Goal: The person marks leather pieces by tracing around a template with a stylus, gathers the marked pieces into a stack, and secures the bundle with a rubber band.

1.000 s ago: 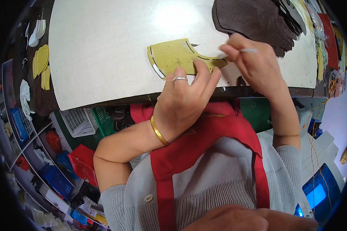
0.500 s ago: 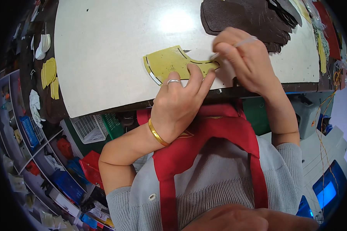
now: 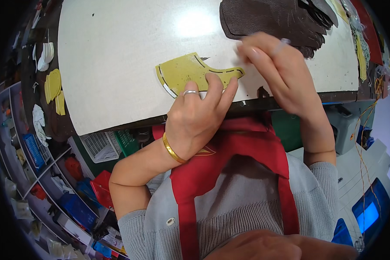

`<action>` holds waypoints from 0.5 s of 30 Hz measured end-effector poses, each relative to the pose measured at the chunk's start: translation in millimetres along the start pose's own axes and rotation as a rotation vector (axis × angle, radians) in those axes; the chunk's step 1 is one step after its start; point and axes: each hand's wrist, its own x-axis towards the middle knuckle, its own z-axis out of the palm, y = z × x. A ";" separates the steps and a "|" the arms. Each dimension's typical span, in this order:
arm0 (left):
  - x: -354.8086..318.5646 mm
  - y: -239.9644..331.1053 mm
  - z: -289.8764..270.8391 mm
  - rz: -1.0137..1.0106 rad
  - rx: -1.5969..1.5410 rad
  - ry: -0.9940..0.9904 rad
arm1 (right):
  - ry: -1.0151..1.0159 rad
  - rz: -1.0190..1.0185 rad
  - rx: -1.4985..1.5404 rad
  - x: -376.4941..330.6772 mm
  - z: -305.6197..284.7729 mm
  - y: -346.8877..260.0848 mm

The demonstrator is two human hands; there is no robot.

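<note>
A yellow shoe-part pattern template (image 3: 177, 71) lies flat on the white board near its front edge. Black slots follow its curved upper edge, and a white strip shows at its left side. My left hand (image 3: 195, 110) presses the template down with stretched, slightly spread fingertips; the lower edge is partly hidden by them. To the right, my right hand (image 3: 279, 65) is raised just off the template's narrow tip, thumb and fingers pinched together. A thin pale rod (image 3: 283, 43), pen-like, sticks out behind the fingers; its front end is smeared by motion.
Dark brown leather pieces (image 3: 264, 19) are stacked at the far right of the white board (image 3: 117, 65). Yellow pieces (image 3: 53, 86) and a white glove (image 3: 39, 123) lie at the left. Shelves (image 3: 43, 173) and a white basket (image 3: 99, 145) stand below.
My right hand has moved up and away from the template's narrow tip. The template and my left hand appear slightly further left in view, as does the board.
</note>
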 end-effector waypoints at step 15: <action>115.6 -135.2 69.0 -0.066 -0.143 0.195 | 0.138 0.355 -0.412 -3.1 -45.3 27.9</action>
